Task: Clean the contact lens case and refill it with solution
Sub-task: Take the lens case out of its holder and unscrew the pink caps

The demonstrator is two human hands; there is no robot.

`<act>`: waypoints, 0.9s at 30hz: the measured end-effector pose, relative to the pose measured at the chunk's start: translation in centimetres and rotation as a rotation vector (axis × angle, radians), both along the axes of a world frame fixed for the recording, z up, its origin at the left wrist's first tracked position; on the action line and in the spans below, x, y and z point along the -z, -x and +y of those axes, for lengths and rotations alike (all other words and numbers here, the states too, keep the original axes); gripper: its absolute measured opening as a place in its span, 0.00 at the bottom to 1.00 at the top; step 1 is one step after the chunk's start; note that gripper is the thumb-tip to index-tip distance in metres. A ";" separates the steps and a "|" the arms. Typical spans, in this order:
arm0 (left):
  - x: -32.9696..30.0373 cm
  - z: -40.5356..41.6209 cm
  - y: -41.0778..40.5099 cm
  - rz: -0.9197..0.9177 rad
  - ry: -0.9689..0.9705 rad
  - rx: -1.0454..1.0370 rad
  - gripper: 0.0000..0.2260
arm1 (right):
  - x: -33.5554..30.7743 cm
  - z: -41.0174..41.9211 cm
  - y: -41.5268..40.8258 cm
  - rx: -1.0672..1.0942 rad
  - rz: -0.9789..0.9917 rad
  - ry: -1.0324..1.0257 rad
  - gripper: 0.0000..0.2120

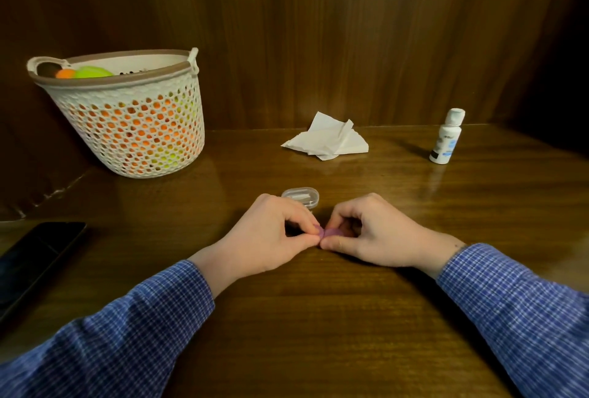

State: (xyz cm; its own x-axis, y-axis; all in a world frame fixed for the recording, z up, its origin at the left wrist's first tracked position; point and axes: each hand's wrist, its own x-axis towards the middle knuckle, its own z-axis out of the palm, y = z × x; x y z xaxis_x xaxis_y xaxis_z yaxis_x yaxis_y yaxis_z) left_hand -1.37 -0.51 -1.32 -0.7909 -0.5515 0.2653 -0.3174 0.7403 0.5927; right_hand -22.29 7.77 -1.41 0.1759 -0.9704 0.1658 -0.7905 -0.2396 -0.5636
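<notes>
Dark wood counter is carrying us: our left hand and right hand are pinching the purple lens case between them, solution bottle standing beyond the right.

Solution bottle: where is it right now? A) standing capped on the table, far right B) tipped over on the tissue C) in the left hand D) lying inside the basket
A: the white solution bottle stands upright with its cap on at the table's far right, while both hands pinch the purple lens case.

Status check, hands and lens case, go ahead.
Left hand and right hand both pinching purple lens case. Solution bottle capped, untouched. Nothing in the way.
</notes>
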 end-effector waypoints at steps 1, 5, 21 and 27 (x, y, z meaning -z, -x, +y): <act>0.1 0.0 0.0 -0.003 0.007 -0.005 0.05 | 0.2 0.1 -0.1 0.035 0.015 0.021 0.10; 0.3 -0.1 0.0 0.001 0.016 -0.027 0.04 | 0.4 0.2 -0.1 0.155 0.058 0.061 0.18; -0.4 0.1 -0.1 -0.011 -0.023 0.013 0.05 | -0.3 -0.1 -0.1 -0.020 0.086 0.070 0.10; -0.3 -0.1 -0.1 0.009 -0.018 0.037 0.05 | -0.4 -0.5 0.3 -0.077 0.082 0.070 0.10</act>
State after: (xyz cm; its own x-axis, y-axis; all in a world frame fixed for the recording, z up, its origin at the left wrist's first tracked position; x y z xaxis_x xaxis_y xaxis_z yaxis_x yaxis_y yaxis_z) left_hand -1.27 -0.59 -1.02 -0.8084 -0.5268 0.2627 -0.2847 0.7405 0.6088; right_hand -22.62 7.28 -1.00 0.2652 -0.9401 0.2144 -0.8109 -0.3378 -0.4778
